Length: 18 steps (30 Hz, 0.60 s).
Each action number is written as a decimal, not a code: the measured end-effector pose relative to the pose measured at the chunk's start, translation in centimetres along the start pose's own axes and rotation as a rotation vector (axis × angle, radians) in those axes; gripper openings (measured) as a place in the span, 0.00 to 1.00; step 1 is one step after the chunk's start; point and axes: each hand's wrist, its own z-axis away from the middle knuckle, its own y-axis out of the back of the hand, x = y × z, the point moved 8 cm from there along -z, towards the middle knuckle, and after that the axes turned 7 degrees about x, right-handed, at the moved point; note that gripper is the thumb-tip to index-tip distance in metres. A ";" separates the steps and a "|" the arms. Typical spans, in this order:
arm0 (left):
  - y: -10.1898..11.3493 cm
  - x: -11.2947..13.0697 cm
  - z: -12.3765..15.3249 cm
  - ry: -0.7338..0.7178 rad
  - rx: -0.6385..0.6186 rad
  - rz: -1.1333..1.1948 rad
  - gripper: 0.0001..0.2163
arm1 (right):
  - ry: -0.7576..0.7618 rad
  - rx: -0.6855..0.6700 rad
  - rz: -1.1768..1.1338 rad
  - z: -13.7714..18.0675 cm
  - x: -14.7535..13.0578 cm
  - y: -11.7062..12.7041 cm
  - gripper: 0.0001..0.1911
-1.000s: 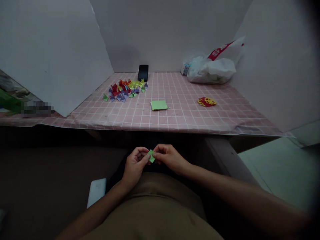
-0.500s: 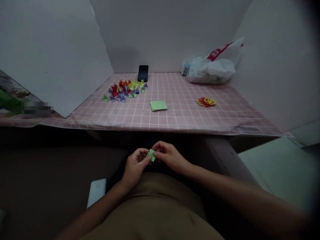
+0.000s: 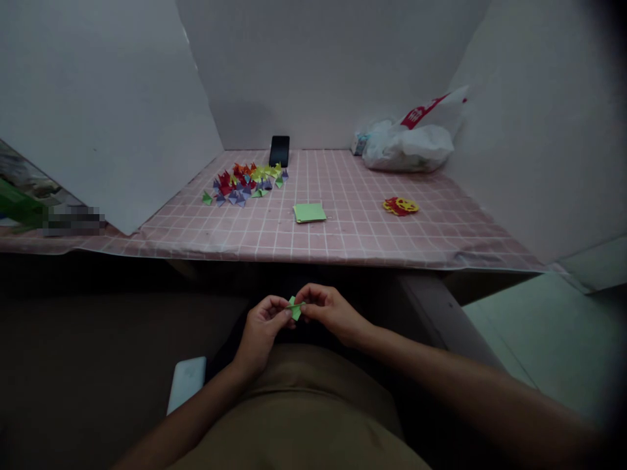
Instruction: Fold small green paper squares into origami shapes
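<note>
Between my hands, over my lap and in front of the table edge, is a small piece of folded green paper. My left hand pinches its left side between thumb and fingers. From the other side, my right hand grips it with thumb and index finger. The finer folds are too small to make out. Beyond my hands, a stack of green paper squares lies on the table. Farther left is a cluster of small folded paper figures in red, orange, yellow, purple and green.
The table has a pink checked cloth. A dark phone leans against the back wall. Red and yellow cut-out pieces lie to the right, with a white plastic bag behind them. A white device rests beside my left thigh.
The green paper has turned and been bent between my fingers, now showing a ridge across it. Both hands still hold it. The camera view has tipped slightly.
</note>
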 end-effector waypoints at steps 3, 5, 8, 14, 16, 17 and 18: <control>0.0 -0.3 0.0 0.000 -0.010 0.030 0.07 | 0.009 -0.001 -0.013 0.0 -0.2 0.0 0.06; 0.0 -0.3 0.0 -0.002 -0.019 0.042 0.07 | 0.006 0.008 -0.005 0.0 -0.2 0.0 0.07; -0.1 -0.3 0.1 0.000 -0.020 0.053 0.07 | -0.006 0.013 0.004 -0.1 0.0 0.0 0.07; 0.0 -0.7 0.1 0.032 -0.029 0.049 0.07 | 0.040 0.008 0.094 -0.3 0.2 0.1 0.07; -0.1 -0.7 0.1 0.031 -0.033 0.044 0.07 | 0.049 0.014 0.120 -0.3 0.1 0.2 0.06; -0.1 -0.6 0.1 0.028 -0.036 0.042 0.07 | 0.046 0.019 0.122 -0.3 0.1 0.3 0.05; -0.2 -0.5 0.1 0.021 -0.042 0.039 0.07 | 0.043 0.025 0.119 -0.3 0.0 0.3 0.05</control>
